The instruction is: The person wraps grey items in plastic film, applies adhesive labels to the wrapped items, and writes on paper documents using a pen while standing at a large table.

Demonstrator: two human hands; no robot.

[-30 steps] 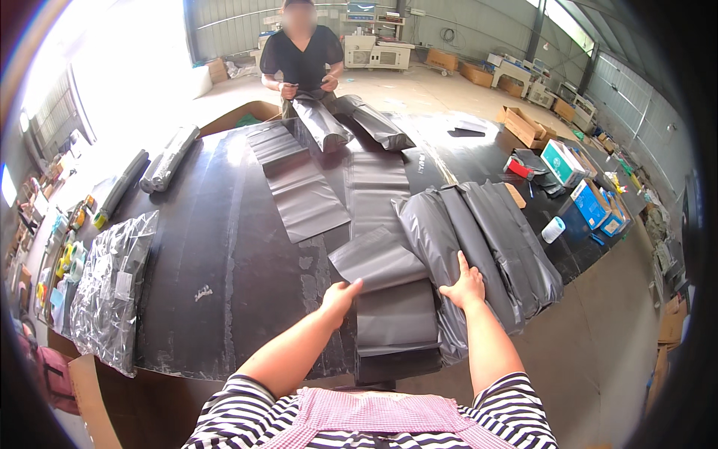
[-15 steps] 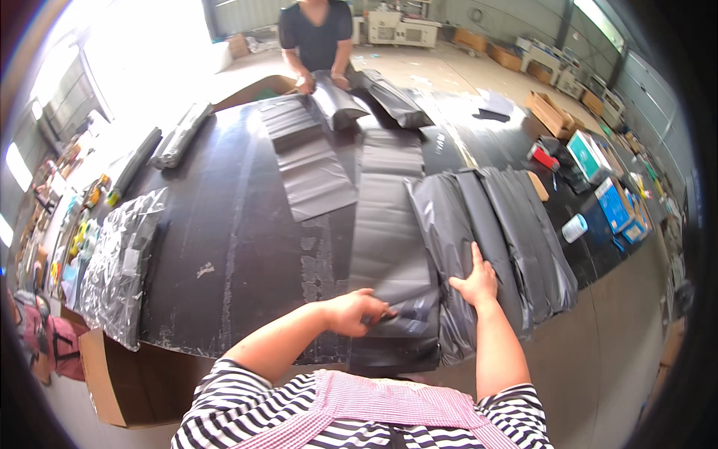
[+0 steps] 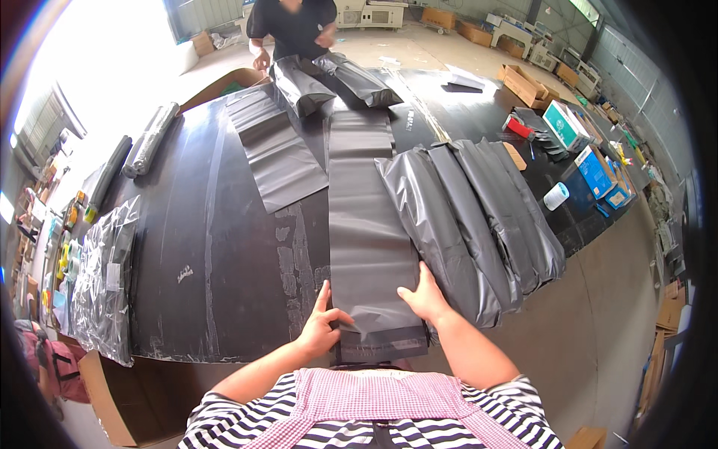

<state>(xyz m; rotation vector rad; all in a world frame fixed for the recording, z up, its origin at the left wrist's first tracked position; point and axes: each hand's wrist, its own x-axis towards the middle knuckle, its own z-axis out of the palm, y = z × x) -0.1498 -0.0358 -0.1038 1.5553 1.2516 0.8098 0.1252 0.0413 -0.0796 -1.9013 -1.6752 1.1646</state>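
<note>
A long grey plastic mailing bag [image 3: 372,247] lies flat in front of me, its dark end band near the table's front edge. My left hand [image 3: 321,327] is at its left edge, index finger stretched forward and other fingers reaching over the edge. On the right edge rests my right hand [image 3: 425,298], open, thumb spread onto the bag. Directly right of that hand, several filled grey bags [image 3: 449,224] lie side by side. I see nothing clearly held in either hand.
Across the black table [image 3: 187,247], a co-worker [image 3: 295,30] stands behind two filled bags [image 3: 299,86]. Another flat grey bag [image 3: 277,153] lies to the left. A clear-wrapped pack [image 3: 108,280] sits far left; a white-and-blue roll [image 3: 556,196] and boxes [image 3: 596,172] stand right. An open carton [image 3: 123,404] is below left.
My left hand has moved left to the flat bag's edge; the dark thing at its fingers no longer shows. My right hand has left the filled bags for the flat bag. The co-worker's hands have come off the bags.
</note>
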